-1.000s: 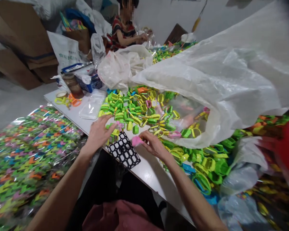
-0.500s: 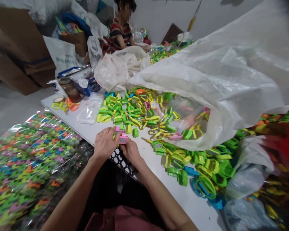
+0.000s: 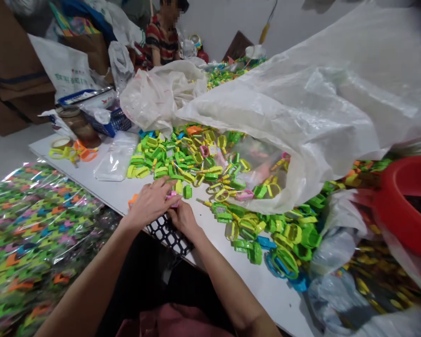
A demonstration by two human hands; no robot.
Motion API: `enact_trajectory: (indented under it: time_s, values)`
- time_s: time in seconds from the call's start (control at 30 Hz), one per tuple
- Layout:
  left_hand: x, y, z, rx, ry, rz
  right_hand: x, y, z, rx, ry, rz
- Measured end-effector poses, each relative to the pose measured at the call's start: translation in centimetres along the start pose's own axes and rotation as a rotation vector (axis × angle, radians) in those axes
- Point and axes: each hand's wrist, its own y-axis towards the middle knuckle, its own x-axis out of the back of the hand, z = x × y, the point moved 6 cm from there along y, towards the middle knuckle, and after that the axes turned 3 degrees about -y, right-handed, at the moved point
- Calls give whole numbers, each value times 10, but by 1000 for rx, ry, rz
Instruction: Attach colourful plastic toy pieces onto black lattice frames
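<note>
Near the table's front edge, my left hand [image 3: 150,202] curls its fingers over a small pink plastic piece [image 3: 173,198]. My right hand [image 3: 184,218] grips the same piece from the other side, and most of it is hidden by the fingers. A bit of an orange piece [image 3: 132,201] shows beside my left hand. Just beyond the fingers lie a yellow piece [image 3: 178,186] and a green piece [image 3: 187,191]. Black-and-white patterned cloth [image 3: 166,232] hangs over the edge below my hands.
A heap of green and yellow plastic pieces [image 3: 161,157] spreads behind, beside a large open plastic bag [image 3: 301,103]. Clear bags [image 3: 112,161], scissors [image 3: 86,150], a jar [image 3: 79,126] and a blue basket [image 3: 117,120] stand left. A red tub [image 3: 393,206] is right. Another person [image 3: 163,40] sits behind.
The view has shifted to the right. My left hand has flattened further over the pink piece, now showing less of it. An orange piece has come into sight beside my left hand.
</note>
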Motion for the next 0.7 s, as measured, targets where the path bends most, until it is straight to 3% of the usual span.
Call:
enact_trajectory:
  time_s: [0.13, 0.23, 0.33, 0.43, 0.5, 0.6, 0.7]
  values:
    - [4, 0, 1, 60, 59, 3, -13, 3, 14, -1, -135, 77]
    - [8, 0, 5, 130, 80, -6, -5, 9, 16, 35, -143, 131]
    - [7, 1, 6, 131, 87, -34, 31, 20, 3, 103, -136, 157]
    - [4, 0, 5, 111, 81, -59, 93, 45, -13, 66, -333, -32]
    - [5, 0, 8, 113, 53, -62, 122, 63, -16, 26, -509, -100]
    - [22, 1, 23, 141, -114, -113, 131, 72, -9, 71, -618, -64]
    - [47, 3, 40, 182, -256, -274, 115, 41, 0, 213, -569, -111]
